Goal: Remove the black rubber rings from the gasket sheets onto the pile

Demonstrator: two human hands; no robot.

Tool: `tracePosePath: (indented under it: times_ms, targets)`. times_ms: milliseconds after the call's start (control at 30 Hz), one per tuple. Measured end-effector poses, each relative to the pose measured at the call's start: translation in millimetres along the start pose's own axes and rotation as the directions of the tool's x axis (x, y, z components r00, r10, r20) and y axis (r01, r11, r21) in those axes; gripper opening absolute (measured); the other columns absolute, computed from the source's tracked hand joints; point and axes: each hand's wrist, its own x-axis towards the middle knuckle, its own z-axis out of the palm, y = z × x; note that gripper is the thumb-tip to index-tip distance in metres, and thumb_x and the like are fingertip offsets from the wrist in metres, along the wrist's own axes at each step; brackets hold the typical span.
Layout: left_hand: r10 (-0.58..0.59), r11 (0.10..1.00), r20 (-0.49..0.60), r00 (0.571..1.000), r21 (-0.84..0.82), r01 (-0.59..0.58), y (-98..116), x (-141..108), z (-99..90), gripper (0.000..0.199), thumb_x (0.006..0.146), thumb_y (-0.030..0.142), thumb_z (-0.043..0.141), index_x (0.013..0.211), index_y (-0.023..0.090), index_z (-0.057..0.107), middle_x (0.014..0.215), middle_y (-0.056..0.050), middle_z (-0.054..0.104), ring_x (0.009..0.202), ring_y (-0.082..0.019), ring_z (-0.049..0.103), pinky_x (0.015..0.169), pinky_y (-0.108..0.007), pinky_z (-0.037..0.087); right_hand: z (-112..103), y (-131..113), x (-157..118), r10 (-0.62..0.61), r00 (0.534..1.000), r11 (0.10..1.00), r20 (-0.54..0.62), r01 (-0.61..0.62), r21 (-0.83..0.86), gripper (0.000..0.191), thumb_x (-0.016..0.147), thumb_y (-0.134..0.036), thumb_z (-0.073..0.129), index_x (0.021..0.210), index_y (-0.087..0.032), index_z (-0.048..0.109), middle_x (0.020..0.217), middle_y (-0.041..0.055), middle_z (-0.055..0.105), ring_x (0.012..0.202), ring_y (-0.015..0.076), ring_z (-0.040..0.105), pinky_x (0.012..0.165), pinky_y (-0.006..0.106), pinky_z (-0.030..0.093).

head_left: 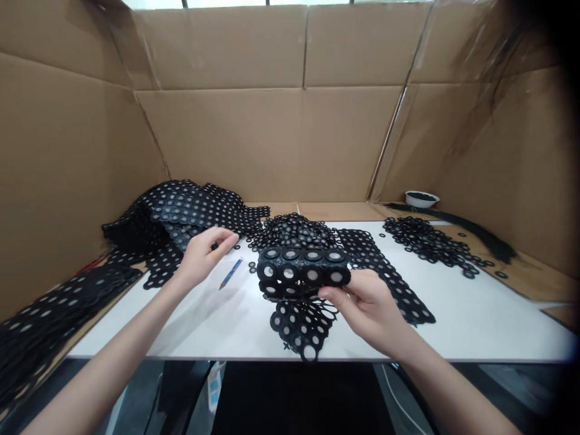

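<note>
The right hand (369,305) gripped a folded stack of black perforated gasket sheet (303,272) at centre frame, fingers closed on its edge. The left hand (203,257) stood in a narrow pinch (any contents too small to confirm), just beside a blue pen-like tool (231,273) on the white table (453,320). Loose black rings (426,241) lay toward the upper right.

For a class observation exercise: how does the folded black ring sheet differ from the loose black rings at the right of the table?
The folded black ring sheet is one joined web in doubled layers, while the loose black rings are mostly separate pieces. The sheet is lifted in the right hand, while the rings lie in a low scatter. Both are black and ring-shaped.
</note>
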Motion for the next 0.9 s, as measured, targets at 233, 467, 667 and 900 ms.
tracePosePath:
  times_ms: [233, 467, 667, 900]
  targets:
    - [-0.29, 0.935, 0.302, 0.908, 0.293, 0.201, -43.8, 0.2, 24.5, 0.044, 0.073, 0.055, 0.056, 0.09, 0.015, 0.062, 0.087, -0.007, 0.063, 0.08, -0.021, 0.059, 0.065, -0.023, 0.038, -0.3, 4.9, -1.3, 0.019, 0.999, 0.999, -0.042, -0.021, -0.033, 0.03, 0.092, -0.025, 0.053, 0.063, -0.018, 0.052, 0.053, -0.0014, 0.05, 0.05, 0.0108, 0.045, 0.05, 0.024, 0.035]
    - [-0.322, 0.922, 0.368, 0.872, 0.33, 0.201, -55.9, 5.6, 32.3, 0.039, 0.071, 0.052, 0.058, 0.087, 0.017, 0.062, 0.086, -0.005, 0.065, 0.078, -0.02, 0.06, 0.063, -0.022, 0.036, 2.9, 8.3, -2.8, -0.019, 0.999, 0.999, -0.045, 0.017, -0.039, 0.033, 0.091, -0.023, 0.053, 0.059, -0.018, 0.045, 0.051, -0.0022, 0.044, 0.048, 0.0097, 0.039, 0.047, 0.023, 0.031]
    - [-0.318, 0.925, 0.365, 0.875, 0.324, 0.201, -54.5, 5.5, 36.0, 0.032, 0.075, 0.045, 0.053, 0.087, 0.017, 0.064, 0.091, -0.005, 0.067, 0.084, -0.021, 0.06, 0.066, -0.023, 0.036, 1.5, 2.1, -2.7, -0.005, 0.999, 1.0, -0.048, 0.004, -0.02, 0.034, 0.091, -0.023, 0.054, 0.059, -0.017, 0.043, 0.052, -0.0032, 0.042, 0.048, 0.0086, 0.037, 0.048, 0.022, 0.03]
    - [-0.275, 0.947, 0.353, 0.894, 0.262, 0.188, -57.0, 6.6, 37.0, 0.03, 0.073, 0.043, 0.056, 0.083, 0.017, 0.064, 0.089, -0.005, 0.067, 0.081, -0.022, 0.06, 0.065, -0.024, 0.037, -1.3, -0.3, -1.7, -0.028, 0.999, 0.998, -0.041, 0.03, 0.047, 0.028, 0.09, -0.018, 0.055, 0.063, -0.017, 0.047, 0.053, -0.003, 0.046, 0.049, 0.0092, 0.04, 0.048, 0.023, 0.03]
